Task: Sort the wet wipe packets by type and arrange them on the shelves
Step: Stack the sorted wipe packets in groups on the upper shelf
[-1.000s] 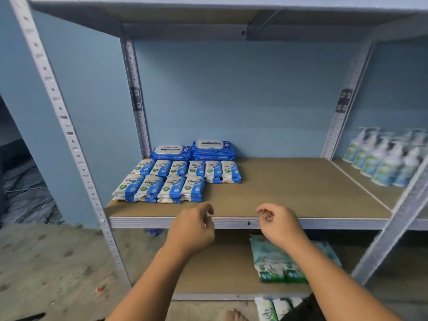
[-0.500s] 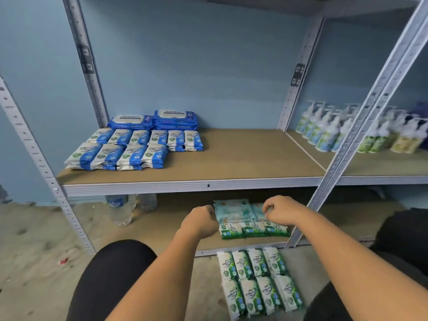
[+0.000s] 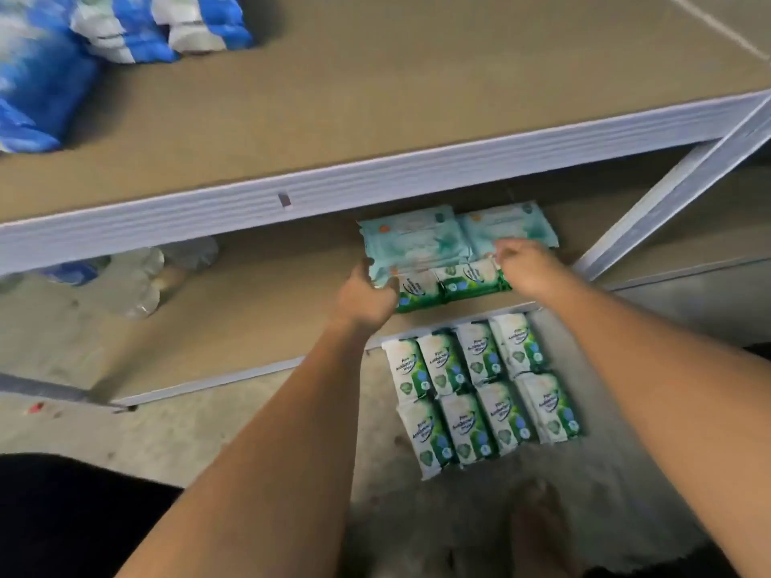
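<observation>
Both arms have dropped to the lower shelf (image 3: 258,310), where the left grip (image 3: 369,292) pinches the near corner of the left teal pack (image 3: 413,239) and the right grip (image 3: 521,264) curls over the edge of the right teal pack (image 3: 509,227); best lift them flat, clear of the green packets (image 3: 454,283) in front.

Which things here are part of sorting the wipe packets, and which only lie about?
Job: pale teal packets, green shelf packets, lower shelf; green floor packets; blue packets, upper shelf; left hand and right hand, both at the teal packets.
Lying about: plastic bottles at the left below the upper shelf; red scrap on the floor.
</observation>
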### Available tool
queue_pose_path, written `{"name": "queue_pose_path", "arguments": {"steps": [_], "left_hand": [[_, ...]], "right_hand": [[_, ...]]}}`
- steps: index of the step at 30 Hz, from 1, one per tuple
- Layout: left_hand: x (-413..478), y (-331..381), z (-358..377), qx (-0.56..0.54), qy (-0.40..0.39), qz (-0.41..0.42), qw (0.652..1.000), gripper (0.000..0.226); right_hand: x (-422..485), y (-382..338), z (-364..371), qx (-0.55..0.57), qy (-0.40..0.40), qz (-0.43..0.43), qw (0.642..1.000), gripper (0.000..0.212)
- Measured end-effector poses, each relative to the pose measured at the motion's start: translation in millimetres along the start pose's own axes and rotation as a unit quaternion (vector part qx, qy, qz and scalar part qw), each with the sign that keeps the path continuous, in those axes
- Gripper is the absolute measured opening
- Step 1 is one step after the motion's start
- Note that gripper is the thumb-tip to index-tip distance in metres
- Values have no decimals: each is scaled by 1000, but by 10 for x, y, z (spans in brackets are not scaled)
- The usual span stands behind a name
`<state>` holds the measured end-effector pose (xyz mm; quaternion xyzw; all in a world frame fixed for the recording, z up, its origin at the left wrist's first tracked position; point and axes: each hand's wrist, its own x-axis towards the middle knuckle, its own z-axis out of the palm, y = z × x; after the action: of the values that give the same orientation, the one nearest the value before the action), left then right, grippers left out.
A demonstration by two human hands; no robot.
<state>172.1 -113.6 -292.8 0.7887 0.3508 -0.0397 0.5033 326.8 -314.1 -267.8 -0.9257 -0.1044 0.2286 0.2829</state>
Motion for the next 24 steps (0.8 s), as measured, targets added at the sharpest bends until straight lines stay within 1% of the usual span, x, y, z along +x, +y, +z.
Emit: {"name": "queue_pose_path", "arguments": {"steps": [3,5,7,9,10,12,14,16,18,20,22,23,24], "left_hand": [[476,-139,202,-37,31,-31,998,42],[745,-225,286,-57,56,-47,996,47],[968,-303,303,-61,70,-54,994,59],[1152,-356,316,-74,79,-49,993,68],[1210,-365,321,-87,82,-48,992,70],[1309,-395,352,-125,76,-40,988,69],[1357,-378,396,-186,64,-34,980,67],[1389,-364,442,-229,50,-20,972,56],[1423,-372,473,-242,33,-11,970,45],[1459,-359,482,-247,27,-18,969,38],[1488,-337,499,-248,32,-26,968,38],[1492,-326,524,-253,35,-25,967,39],[1504,-330,549,-257,39,-17,965,41]], "right_hand": [[418,52,252,99,41,22,994,44],[633,13,407,129,64,21,989,44],[824,-120,510,101,78,-5,992,35],[1007,-211,579,50,62,-29,996,23],[1087,-242,603,29,40,-21,999,26],[1176,-311,612,-4,-12,18,1000,46],[1248,-341,615,-15,-44,29,998,59],[1297,-345,624,-9,-60,29,998,65],[1347,-318,660,-2,-83,36,996,78],[1356,-329,703,-5,-102,55,993,91],[1388,-357,723,-23,-96,56,994,97],[1410,-359,725,-29,-85,48,995,97],[1420,-358,739,-32,-74,34,996,90]]}}
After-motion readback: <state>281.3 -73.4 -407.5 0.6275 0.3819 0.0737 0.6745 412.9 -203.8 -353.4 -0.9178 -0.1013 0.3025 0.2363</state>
